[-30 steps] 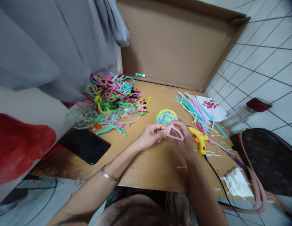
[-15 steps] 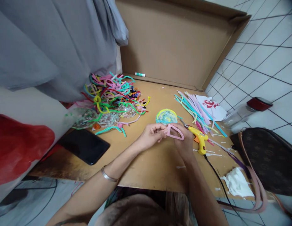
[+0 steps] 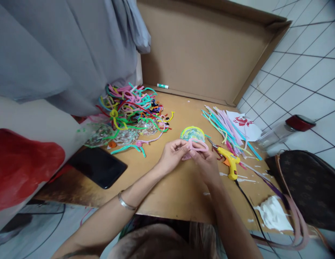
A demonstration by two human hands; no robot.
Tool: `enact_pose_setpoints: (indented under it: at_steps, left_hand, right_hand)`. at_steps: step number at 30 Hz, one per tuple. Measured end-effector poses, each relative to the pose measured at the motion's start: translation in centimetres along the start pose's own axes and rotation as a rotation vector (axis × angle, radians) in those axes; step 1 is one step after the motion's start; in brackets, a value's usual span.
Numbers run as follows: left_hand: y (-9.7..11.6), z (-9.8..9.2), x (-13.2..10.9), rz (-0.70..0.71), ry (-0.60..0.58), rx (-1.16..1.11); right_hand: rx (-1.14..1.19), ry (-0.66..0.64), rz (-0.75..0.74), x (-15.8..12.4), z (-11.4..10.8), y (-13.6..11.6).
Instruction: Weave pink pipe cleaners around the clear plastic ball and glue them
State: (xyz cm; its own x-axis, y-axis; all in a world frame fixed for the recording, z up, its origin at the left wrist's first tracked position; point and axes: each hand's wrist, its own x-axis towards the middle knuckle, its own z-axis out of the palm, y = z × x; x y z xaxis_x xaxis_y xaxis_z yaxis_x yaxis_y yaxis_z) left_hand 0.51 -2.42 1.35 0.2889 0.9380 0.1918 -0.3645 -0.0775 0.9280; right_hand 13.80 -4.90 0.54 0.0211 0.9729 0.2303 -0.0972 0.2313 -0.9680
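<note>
Between my two hands is a pink pipe cleaner (image 3: 201,146), bent into a closed loop. My left hand (image 3: 173,153) pinches its left end between thumb and fingers. The thumb and fingers of my right hand (image 3: 208,165) grip its lower side; part of the loop is hidden by the fingers. Just beyond lies a half-round piece (image 3: 193,133) with a yellow rim and a mottled blue-green middle. A yellow hot glue gun (image 3: 230,160) rests on the table to the right of my right hand.
Bundled pipe cleaners (image 3: 227,126) lie at the back right, and a tangled colourful pile (image 3: 132,104) at the back left. A black phone (image 3: 99,166) is on the left. A bottle (image 3: 289,129), a brown bag (image 3: 308,187) and crumpled tissue (image 3: 274,213) line the right. Cardboard (image 3: 205,50) stands behind.
The pink loop has tilted flatter and sits slightly higher. My right hand has turned, bringing its thumb into view on the loop. The camera view has shifted slightly.
</note>
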Motion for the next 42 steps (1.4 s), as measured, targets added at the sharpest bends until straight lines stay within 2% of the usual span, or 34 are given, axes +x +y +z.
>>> enact_pose_setpoints:
  at_steps: [6, 13, 22, 34, 42]
  left_hand:
    - [0.0, 0.1, -0.1, 0.0, 0.053, 0.018]
    - [0.2, 0.3, -0.2, -0.019, 0.062, 0.036]
    - [0.1, 0.2, -0.1, -0.022, 0.009, 0.025]
    - [0.0, 0.3, -0.3, -0.011, 0.046, 0.043]
    - [0.5, 0.6, -0.4, -0.014, 0.046, 0.07]
  right_hand:
    - [0.027, 0.146, 0.051, 0.1, 0.9, -0.1]
    - [0.168, 0.226, 0.127, 0.3, 1.3, -0.1]
    - [0.232, 0.163, 0.12, 0.1, 0.9, 0.1]
    - [0.131, 0.248, 0.13, 0.2, 1.3, -0.3]
    - [0.167, 0.204, 0.11, 0.1, 1.4, -0.5]
